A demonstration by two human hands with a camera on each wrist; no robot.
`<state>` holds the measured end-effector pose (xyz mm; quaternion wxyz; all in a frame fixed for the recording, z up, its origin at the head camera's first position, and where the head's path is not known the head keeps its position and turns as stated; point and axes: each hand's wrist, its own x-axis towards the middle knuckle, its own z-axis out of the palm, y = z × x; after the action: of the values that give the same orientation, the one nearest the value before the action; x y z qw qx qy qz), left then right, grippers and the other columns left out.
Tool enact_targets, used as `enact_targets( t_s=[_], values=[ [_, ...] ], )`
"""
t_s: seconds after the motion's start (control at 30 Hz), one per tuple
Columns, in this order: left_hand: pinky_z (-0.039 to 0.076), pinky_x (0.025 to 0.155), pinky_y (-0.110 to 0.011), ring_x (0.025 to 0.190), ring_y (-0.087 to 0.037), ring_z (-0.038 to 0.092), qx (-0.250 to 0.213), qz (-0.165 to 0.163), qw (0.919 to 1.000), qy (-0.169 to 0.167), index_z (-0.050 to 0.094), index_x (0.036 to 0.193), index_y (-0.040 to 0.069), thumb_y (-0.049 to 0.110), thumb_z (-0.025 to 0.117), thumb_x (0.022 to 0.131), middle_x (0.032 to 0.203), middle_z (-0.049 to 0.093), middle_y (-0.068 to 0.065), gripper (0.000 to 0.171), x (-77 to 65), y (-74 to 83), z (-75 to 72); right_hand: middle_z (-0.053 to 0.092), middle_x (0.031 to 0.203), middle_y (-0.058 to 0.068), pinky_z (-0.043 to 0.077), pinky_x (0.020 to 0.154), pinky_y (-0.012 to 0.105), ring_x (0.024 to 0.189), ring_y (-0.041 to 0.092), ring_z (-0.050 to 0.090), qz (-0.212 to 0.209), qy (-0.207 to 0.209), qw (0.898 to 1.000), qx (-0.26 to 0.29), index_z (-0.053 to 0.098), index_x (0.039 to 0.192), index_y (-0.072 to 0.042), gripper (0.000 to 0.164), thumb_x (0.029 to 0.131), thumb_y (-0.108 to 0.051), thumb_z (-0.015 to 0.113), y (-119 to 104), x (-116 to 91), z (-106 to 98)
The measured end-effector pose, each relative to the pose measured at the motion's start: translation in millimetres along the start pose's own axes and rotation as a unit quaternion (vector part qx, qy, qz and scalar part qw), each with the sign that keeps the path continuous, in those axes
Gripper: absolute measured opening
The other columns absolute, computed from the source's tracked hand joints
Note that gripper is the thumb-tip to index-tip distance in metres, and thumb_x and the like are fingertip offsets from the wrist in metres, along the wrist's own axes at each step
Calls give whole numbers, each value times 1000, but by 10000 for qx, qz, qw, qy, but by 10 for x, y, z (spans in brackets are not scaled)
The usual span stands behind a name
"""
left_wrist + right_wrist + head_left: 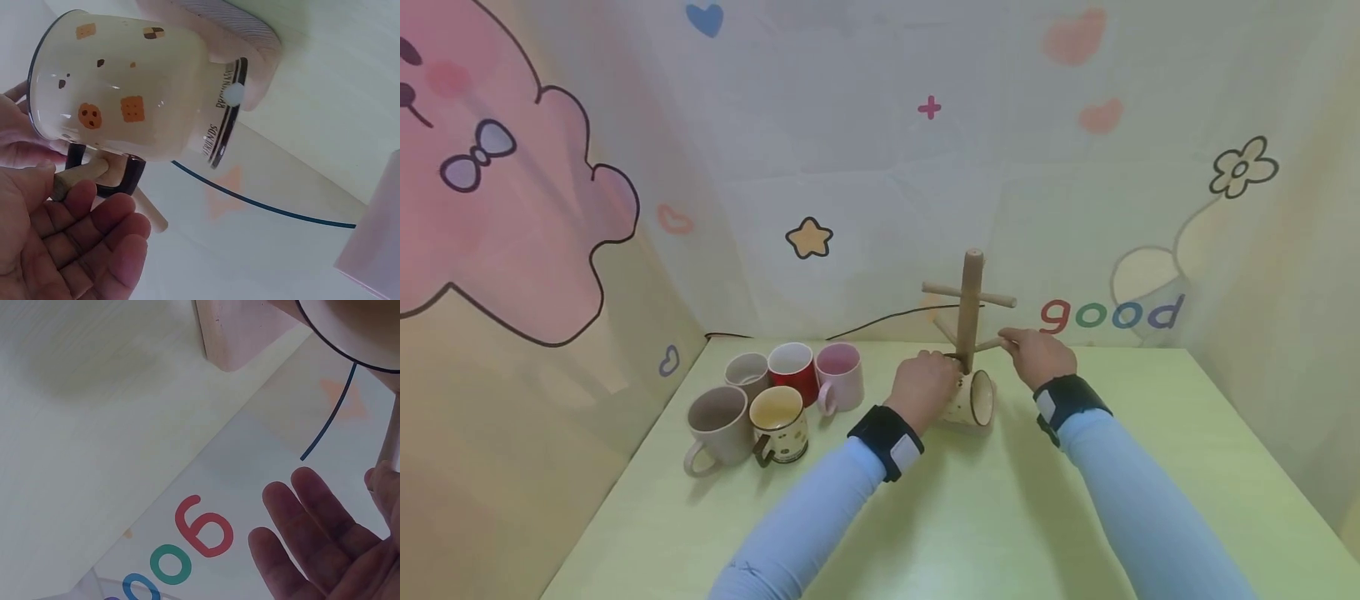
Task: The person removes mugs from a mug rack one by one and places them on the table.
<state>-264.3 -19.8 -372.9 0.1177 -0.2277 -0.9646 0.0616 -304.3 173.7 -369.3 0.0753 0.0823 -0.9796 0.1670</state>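
A wooden mug tree (972, 308) stands upright at the back of the table. The cream mug (125, 87) with cookie prints and a dark rim lies sideways beside the post. Its dark handle (133, 174) hangs on a lower peg (78, 178). My left hand (925, 385) is at this handle, thumb and curled fingers around the peg's end. On the other side, my right hand (1041, 358) pinches another lower peg (390, 437) between thumb and forefinger, its other fingers spread. The head view hides part of the mug behind my left hand.
To the left stand a grey-brown mug (722, 425), a yellow spotted mug (786, 433), a red mug (805, 379), a pink mug (844, 379) and a pale mug (748, 377). A printed cloth backdrop (880, 208) rises behind the table (970, 517).
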Motion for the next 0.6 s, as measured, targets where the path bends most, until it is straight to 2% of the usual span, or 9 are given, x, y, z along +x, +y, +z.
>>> enact_targets(
  t_s=[0.07,0.43,0.6],
  values=[
    [55,60,-30,78,-16,61,60,-31,9999,-85,74,107,19,27,62,99,88,67,-1,17,0,28,-19,71,103,21,54,59,43,80,35,68,-28,13,10000,1,63,130,-7,32,102,-21,57,21,20,11],
    [55,62,-29,79,-16,61,-19,-53,10000,-12,74,106,16,28,62,99,89,67,-2,18,-17,40,-30,71,103,21,54,58,43,75,32,67,-20,103,9999,-7,63,131,-7,33,102,-21,56,42,37,52],
    [55,63,-29,80,-16,60,-150,-35,9998,-127,74,110,18,26,64,98,92,68,-2,17,-5,29,-21,70,110,22,54,60,45,84,37,70,33,126,9999,15,62,132,-7,33,103,-19,55,21,18,65]
  ],
)
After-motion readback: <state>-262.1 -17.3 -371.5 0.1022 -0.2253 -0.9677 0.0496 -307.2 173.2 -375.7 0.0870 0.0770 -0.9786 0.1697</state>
